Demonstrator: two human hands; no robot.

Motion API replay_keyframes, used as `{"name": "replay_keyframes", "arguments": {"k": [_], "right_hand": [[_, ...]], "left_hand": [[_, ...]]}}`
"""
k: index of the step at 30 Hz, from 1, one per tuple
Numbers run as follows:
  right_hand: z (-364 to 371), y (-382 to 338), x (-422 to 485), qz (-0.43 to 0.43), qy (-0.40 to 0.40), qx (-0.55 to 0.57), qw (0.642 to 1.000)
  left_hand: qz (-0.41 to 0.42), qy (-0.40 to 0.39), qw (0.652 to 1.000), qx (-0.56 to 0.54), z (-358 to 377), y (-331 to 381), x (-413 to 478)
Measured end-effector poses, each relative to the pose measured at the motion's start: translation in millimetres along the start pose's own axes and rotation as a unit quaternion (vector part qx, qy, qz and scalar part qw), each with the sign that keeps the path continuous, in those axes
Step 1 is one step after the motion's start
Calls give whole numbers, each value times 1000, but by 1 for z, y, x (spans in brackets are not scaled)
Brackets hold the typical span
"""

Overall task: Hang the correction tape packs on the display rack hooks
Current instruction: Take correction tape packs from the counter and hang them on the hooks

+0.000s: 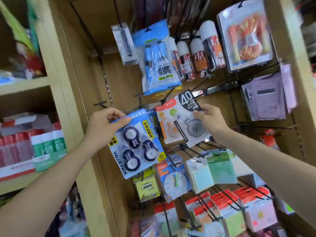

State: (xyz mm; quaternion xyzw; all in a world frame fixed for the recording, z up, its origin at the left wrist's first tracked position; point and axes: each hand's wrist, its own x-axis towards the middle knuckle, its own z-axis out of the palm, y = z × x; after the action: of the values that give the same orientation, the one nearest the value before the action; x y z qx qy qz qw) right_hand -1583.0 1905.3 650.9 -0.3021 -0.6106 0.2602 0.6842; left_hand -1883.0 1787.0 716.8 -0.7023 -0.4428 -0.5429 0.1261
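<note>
Blue card value pack (136,144): a blister card with four dark round correction tapes. It hangs tilted from our fingers in front of the wooden back panel (119,79), towards the panel's left edge.
Left hand (106,124): we pinch the blue pack's top corner, thumb on the front and fingers curled behind.
Black-and-white "40" pack (189,120): a card with one grey tape wheel under clear plastic, tilted. Its black top is near a black wire hook (166,95). We cannot tell whether it is threaded on anything.
Right hand (210,118): we pinch that pack's right edge between thumb and fingertips.
In the way: an orange-and-white tape pack (165,124) hangs on the rack, and the "40" pack overlaps its right side.
Above: a blue-and-clear jump rope bag (159,65), with white-capped spray cans (200,55) in a row to its right.
Below: pale green and blue sticky-note pads (220,166), a yellow note pack (147,187) and a clock card (174,182), all on hooks.
Panel's left edge: a short black hook (100,104) juts out just above our left hand.
Side shelves: red and green boxes (47,144), blurred.
</note>
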Motion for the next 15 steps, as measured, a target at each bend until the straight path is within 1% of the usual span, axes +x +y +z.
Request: {"name": "replay_keyframes", "arguments": {"k": [3,7,12,15], "right_hand": [[5,0,4,-9,0,-4,1000],[11,1,5,-13,6,-18,1000],[21,8,4,38,5,-27,999],[30,11,17,66,3,-56,996]], "left_hand": [[-4,10,1000,24,4,3,5],[-16,44,998,45,6,0,10],[-37,54,993,96,5,-5,2],[-47,56,992,103,8,0,-2]]}}
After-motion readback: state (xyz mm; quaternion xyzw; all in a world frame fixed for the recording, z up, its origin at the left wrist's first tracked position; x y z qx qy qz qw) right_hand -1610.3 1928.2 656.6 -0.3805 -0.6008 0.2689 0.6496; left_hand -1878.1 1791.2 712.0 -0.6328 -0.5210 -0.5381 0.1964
